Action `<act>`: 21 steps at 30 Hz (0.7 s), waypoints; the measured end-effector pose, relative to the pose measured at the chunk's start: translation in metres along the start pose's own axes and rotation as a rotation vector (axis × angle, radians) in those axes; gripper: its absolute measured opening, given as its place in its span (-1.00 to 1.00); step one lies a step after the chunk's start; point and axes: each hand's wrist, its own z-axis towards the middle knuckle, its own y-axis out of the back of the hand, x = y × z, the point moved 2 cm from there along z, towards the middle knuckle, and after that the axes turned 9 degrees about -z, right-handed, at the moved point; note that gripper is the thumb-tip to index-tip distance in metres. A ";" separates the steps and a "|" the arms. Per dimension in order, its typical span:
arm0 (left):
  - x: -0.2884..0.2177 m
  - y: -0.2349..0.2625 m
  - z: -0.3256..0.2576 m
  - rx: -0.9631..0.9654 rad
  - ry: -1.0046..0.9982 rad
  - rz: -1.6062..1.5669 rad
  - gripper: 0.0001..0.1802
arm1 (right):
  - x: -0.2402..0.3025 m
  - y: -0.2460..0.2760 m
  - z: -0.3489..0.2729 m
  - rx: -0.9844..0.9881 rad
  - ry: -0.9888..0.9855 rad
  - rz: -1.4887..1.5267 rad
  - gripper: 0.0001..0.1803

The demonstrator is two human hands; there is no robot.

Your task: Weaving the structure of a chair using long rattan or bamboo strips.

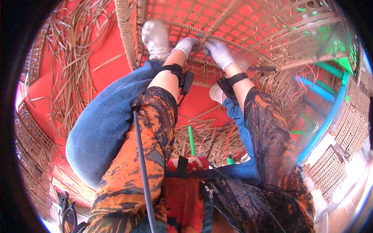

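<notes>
A large open-weave wicker piece (pixel 248 23), with a lattice of brown strips over wrapped bars, stands in front of me. My left hand (pixel 187 46), in a pale knitted glove, is closed at a junction of its wrapped bars. Just to the right, my right hand (pixel 218 52) wears a matching glove, its fingers bent onto the same junction. Both hands nearly meet there. What lies between the fingertips is too small to make out. A dark thin rod (pixel 261 69) sticks out by the lower bar, right of my right hand.
Loose brown strips (pixel 74 58) lie on the red floor covering (pixel 108 77) at the left, with more between my legs. A green stick (pixel 191 140) stands up near my lap. Blue tubing (pixel 324 124) curves at the right. Stacked woven panels (pixel 35 155) line the left edge.
</notes>
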 end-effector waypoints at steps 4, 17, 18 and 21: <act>-0.007 -0.001 -0.003 0.017 -0.063 0.158 -0.68 | 0.003 0.007 0.003 -0.192 0.193 -0.651 -0.64; 0.002 -0.017 -0.085 -0.352 -0.686 0.654 -0.49 | 0.074 -0.128 -0.242 0.920 0.314 -0.876 -0.84; 0.005 -0.012 -0.077 -0.311 -0.685 0.480 -0.55 | 0.074 -0.121 -0.239 0.931 0.444 -0.668 -0.83; 0.019 0.000 -0.059 -0.113 -0.651 0.033 -0.59 | 0.051 -0.067 -0.179 0.858 0.642 -0.961 -0.84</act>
